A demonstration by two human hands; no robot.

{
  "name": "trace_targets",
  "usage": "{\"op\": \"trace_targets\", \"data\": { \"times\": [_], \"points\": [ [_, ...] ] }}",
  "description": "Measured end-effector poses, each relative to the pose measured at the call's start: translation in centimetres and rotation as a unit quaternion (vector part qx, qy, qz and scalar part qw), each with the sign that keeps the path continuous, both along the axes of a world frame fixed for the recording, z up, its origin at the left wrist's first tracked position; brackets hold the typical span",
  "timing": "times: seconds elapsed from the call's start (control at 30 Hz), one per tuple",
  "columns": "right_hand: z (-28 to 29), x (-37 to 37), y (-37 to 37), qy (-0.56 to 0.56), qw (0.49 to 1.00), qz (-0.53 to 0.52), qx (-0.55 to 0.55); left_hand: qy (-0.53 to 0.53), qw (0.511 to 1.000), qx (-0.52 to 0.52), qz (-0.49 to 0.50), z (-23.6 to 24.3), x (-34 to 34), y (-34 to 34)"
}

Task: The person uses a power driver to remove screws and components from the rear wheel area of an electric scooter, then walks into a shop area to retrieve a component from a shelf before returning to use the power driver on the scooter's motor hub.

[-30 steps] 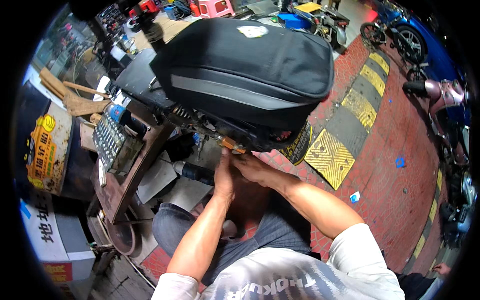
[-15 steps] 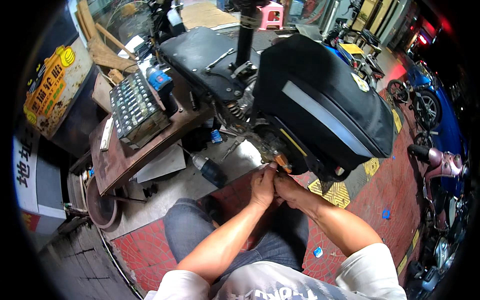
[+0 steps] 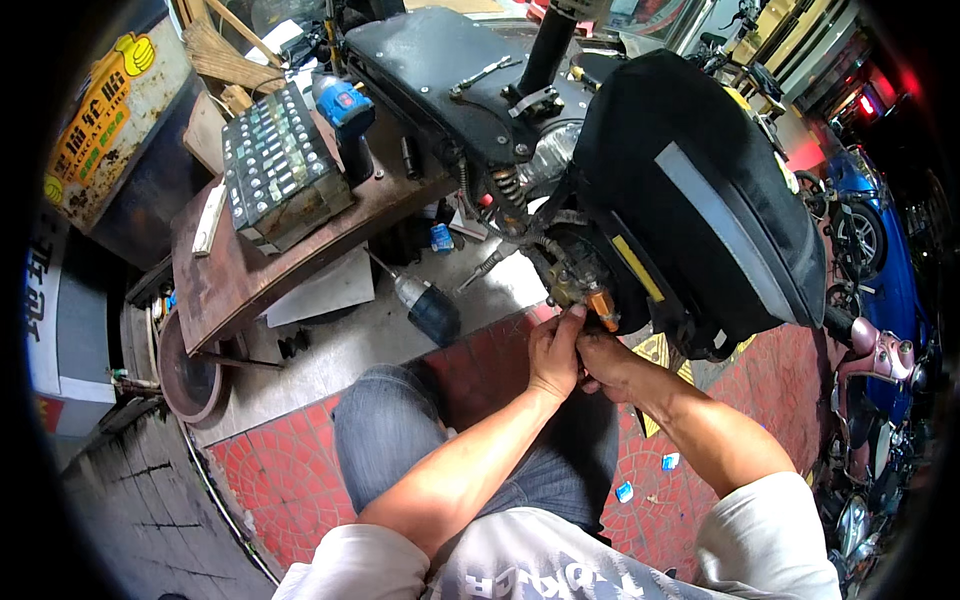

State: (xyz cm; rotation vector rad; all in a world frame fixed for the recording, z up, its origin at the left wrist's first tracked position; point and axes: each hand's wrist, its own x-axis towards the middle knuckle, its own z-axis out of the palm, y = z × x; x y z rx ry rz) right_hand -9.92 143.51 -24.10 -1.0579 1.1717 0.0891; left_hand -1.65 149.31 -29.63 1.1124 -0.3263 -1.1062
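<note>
My left hand (image 3: pixel 556 352) and my right hand (image 3: pixel 607 366) are close together in front of my knees, beside the wheel hub of a two-wheeled vehicle. Fingers on both hands are curled closed. Whatever they grip is hidden by the hands themselves. Just above them are an orange reflector (image 3: pixel 602 308) and greasy metal hub parts (image 3: pixel 566 284). A coil spring (image 3: pixel 508 186) sits higher on the vehicle, below its flat black deck (image 3: pixel 430 62). A large black bag (image 3: pixel 690 130) with a grey reflective strip hangs over the wheel, to the right of my hands.
A brown wooden bench (image 3: pixel 310 268) at left carries a block of battery cells (image 3: pixel 285 165) and a blue power tool (image 3: pixel 345 108). Below it are a bottle with a thin spout (image 3: pixel 430 312) and a round basin (image 3: pixel 188 380). Parked motorbikes (image 3: pixel 868 370) line the right.
The whole view has shifted, so the vehicle and my hands appear farther right. Both hands stay together and closed by the hub, with little visible change in their grip.
</note>
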Motion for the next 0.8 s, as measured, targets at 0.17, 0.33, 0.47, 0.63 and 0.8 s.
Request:
{"op": "trace_targets", "data": {
  "times": [0.17, 0.33, 0.47, 0.63, 0.8],
  "points": [
    [0.6, 0.4, 0.3, 0.006, 1.0, 0.0, -0.01, -0.026, 0.999, -0.011, 0.014, 1.0, 0.1, 0.1],
    [0.5, 0.3, -1.9, 0.198, 0.976, 0.09, 0.013, 0.083, 0.994, 0.077, -0.004, 0.2, -1.1, -0.1],
    [2.3, 0.5, -0.4, 0.081, 0.995, -0.009, 0.049, 0.106, 0.992, 0.04, -0.051, -0.3, -0.5, -0.2],
    [3.3, -0.3, 0.1, 0.037, 0.999, 0.016, 0.005, 0.144, 0.975, 0.06, -0.16, 1.0, 1.9, 0.3],
    [4.0, -1.0, 1.9, 0.042, 0.993, 0.054, -0.098, -0.007, 0.994, 0.068, -0.085, 0.2, 2.1, 0.7]
  ]
}}
